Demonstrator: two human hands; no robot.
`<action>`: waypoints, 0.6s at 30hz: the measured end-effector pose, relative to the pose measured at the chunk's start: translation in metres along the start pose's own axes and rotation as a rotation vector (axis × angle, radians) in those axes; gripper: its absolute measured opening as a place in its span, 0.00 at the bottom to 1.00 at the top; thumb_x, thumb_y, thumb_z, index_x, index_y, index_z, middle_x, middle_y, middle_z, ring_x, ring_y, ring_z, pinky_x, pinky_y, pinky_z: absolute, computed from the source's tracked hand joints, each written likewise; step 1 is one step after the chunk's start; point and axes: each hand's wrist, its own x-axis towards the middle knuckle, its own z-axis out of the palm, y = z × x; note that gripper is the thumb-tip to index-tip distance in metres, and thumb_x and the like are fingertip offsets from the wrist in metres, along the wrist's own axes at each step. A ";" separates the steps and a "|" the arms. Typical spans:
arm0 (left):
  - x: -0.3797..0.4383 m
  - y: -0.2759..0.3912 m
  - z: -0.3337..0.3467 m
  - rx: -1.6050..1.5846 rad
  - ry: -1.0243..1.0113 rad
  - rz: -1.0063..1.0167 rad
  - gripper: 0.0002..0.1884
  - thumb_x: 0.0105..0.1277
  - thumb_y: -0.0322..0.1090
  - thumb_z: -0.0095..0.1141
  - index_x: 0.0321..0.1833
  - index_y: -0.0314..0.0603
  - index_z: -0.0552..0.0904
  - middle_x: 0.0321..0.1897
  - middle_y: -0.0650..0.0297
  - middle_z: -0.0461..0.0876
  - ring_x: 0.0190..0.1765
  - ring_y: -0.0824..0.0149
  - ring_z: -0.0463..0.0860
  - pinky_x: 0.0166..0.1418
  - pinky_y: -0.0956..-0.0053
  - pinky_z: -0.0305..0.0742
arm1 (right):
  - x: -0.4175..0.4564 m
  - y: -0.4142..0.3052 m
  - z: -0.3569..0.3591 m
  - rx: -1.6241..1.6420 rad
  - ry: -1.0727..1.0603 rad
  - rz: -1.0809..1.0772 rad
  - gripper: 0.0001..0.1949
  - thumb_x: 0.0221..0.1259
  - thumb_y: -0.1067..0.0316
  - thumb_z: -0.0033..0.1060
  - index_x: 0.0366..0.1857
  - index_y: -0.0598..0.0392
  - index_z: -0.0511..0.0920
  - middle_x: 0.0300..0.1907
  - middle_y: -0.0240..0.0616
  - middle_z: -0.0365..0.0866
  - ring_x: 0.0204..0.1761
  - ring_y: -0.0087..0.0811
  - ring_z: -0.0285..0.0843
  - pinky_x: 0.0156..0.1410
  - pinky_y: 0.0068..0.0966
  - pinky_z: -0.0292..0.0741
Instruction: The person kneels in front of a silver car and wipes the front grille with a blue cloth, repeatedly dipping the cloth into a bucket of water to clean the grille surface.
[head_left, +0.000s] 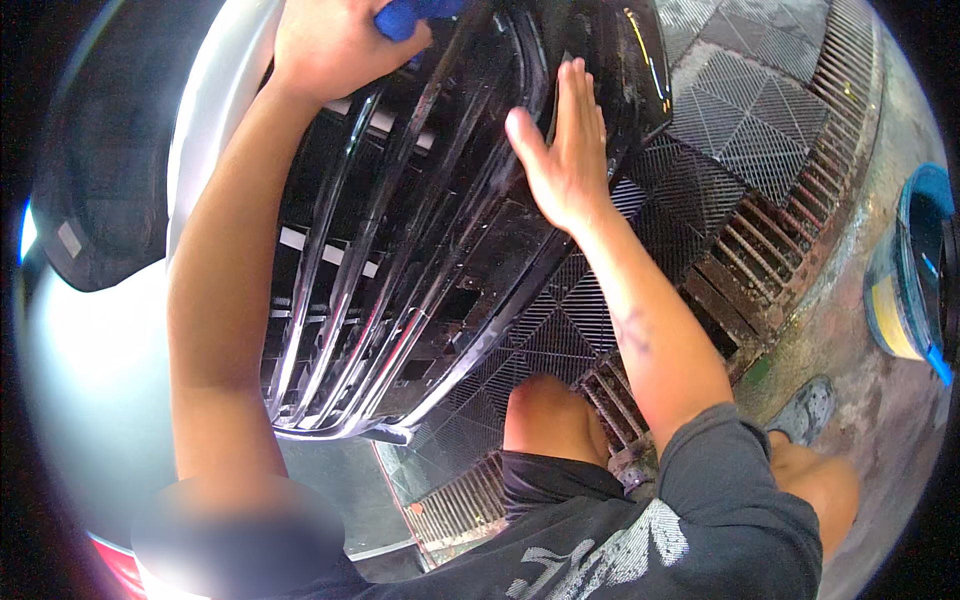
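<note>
At the top edge my left hand (341, 45) holds a blue cloth (397, 21), which the picture cuts off partly. Below that hand run the long glossy slats of a black vehicle grille (390, 217), with dark gaps between them. My right hand (574, 146) lies flat along the black lower bodywork (510, 244) beside the slats, thumb apart from the straight fingers, with nothing in it. Its palm side is hidden, so the exact contact cannot be told. The silver body panel (105, 360) of the vehicle curves along the left.
Ribbed floor tiles (742, 112) lie under the vehicle's front. A rusty metal drain grate (765, 247) crosses the floor to the right. A blue bucket (889, 300) stands at the far right on wet concrete (840, 510). My bent knee (551, 420) is near the grille's lower edge.
</note>
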 end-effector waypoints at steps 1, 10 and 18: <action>-0.002 0.001 0.002 0.021 0.026 -0.020 0.14 0.48 0.37 0.76 0.38 0.52 0.88 0.46 0.62 0.86 0.53 0.48 0.86 0.55 0.52 0.81 | 0.007 0.002 -0.003 0.068 0.025 0.038 0.55 0.80 0.31 0.57 0.91 0.68 0.46 0.93 0.67 0.39 0.95 0.63 0.35 0.96 0.56 0.40; -0.004 -0.006 0.008 0.010 -0.001 -0.001 0.17 0.55 0.34 0.77 0.48 0.54 0.90 0.55 0.66 0.90 0.58 0.50 0.90 0.65 0.55 0.84 | 0.048 0.015 -0.011 0.126 0.049 0.062 0.49 0.85 0.29 0.46 0.91 0.64 0.51 0.94 0.60 0.44 0.96 0.50 0.38 0.95 0.57 0.40; 0.000 -0.007 0.005 -0.011 -0.028 -0.038 0.18 0.53 0.33 0.77 0.48 0.54 0.90 0.55 0.65 0.90 0.59 0.49 0.89 0.64 0.54 0.84 | -0.043 0.006 0.010 0.112 -0.111 0.140 0.51 0.87 0.31 0.37 0.92 0.65 0.37 0.95 0.61 0.29 0.97 0.56 0.26 0.95 0.59 0.36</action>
